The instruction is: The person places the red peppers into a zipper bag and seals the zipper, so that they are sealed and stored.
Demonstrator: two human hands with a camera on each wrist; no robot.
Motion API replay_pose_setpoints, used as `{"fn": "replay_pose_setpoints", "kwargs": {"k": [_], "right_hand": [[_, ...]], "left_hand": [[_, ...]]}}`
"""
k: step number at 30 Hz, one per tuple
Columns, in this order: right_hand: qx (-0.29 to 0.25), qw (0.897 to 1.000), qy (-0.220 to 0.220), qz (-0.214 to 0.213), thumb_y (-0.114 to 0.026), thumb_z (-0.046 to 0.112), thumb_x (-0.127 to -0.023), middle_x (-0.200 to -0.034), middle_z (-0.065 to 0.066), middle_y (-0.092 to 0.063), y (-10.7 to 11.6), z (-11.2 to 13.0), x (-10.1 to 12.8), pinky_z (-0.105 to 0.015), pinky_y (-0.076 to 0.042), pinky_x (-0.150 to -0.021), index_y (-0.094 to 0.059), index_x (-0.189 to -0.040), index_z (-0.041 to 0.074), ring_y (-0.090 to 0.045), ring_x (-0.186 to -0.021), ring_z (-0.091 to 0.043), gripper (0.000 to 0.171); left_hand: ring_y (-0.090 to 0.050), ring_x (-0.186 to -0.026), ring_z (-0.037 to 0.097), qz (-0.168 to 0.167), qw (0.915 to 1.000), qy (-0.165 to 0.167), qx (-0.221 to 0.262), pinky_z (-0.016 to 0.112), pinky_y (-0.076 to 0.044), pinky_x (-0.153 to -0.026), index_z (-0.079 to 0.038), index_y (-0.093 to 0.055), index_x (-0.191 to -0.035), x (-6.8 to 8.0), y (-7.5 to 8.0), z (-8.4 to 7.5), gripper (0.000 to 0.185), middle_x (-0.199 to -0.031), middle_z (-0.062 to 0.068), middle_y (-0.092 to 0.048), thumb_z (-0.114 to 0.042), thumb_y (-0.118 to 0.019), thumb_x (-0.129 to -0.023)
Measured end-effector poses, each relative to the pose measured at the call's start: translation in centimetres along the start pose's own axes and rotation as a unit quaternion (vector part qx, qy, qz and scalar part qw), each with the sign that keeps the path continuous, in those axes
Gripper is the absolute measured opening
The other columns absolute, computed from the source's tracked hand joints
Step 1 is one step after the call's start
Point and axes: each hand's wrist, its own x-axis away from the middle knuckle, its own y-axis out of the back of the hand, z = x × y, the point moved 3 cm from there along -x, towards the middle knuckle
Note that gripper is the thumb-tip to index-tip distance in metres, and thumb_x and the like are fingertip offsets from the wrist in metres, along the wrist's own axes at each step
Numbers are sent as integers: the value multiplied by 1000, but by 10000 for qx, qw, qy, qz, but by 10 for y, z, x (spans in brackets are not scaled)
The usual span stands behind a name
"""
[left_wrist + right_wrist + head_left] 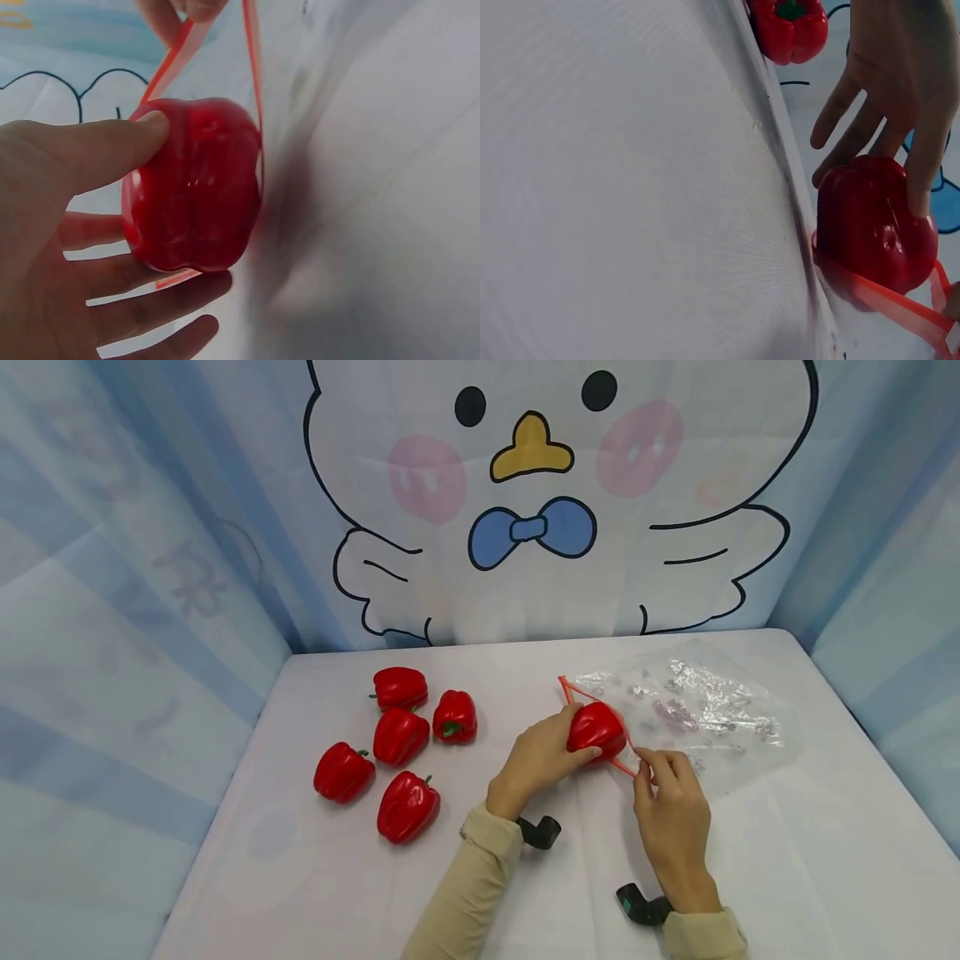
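Head view shows a white table (787,860) backed by a cartoon bird curtain (525,527). On it lies a clear zip bag (705,714) with a red-edged mouth, and well to the left sit five loose red peppers (397,739). At the bag's mouth the left hand (536,760) curls thumb and fingers round a sixth pepper (596,729). Just beside it, the right hand (671,802) pinches the red rim (626,767), holding the mouth wide.

Staged recording booth: white-covered table (300,893) boxed in by cartoon-bird backdrop (525,502) and blue-striped cloth walls (112,610).
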Motion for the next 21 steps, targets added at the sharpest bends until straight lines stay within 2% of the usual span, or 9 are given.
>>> {"fn": "replay_pose_setpoints", "kwargs": {"k": [5,11,15,21], "right_hand": [[-16,10000,5,3,-74,-9,-87,-94,-16,-68,0,0,1,-26,-47,-66,-77,-108,0,-62,-73,-25,24],[-8,10000,-27,49,-75,-9,-86,-95,-16,-68,-2,-1,3,-23,-47,-65,-77,-107,0,-64,-73,-26,23],[-18,10000,16,50,-74,-9,-86,-95,-17,-67,-3,-1,3,-22,-45,-65,-77,-108,-1,-63,-72,-26,23],[30,9998,-31,198,-75,-6,-88,-97,-17,-67,-1,0,2,-9,-39,-67,-76,-110,-2,-62,-73,-25,23]], "left_hand": [[-63,-126,22,-305,9988,-75,368,35,-57,-103,-11,-43,-156,-4,-12,0,70,-144,6,-63,-39,-71,-98],[-60,-129,22,-660,9931,-57,968,33,-55,-106,-11,-45,-155,-7,-27,0,68,-146,6,-62,-34,-73,-97],[-60,-127,22,-864,9899,-127,1120,31,-55,-104,-12,-48,-154,-11,-29,-1,66,-144,5,-63,-32,-75,-96],[-60,-127,21,-946,9875,-172,1247,28,-55,-102,-14,-51,-152,-20,-28,-4,65,-143,5,-64,-30,-77,-95]]}}
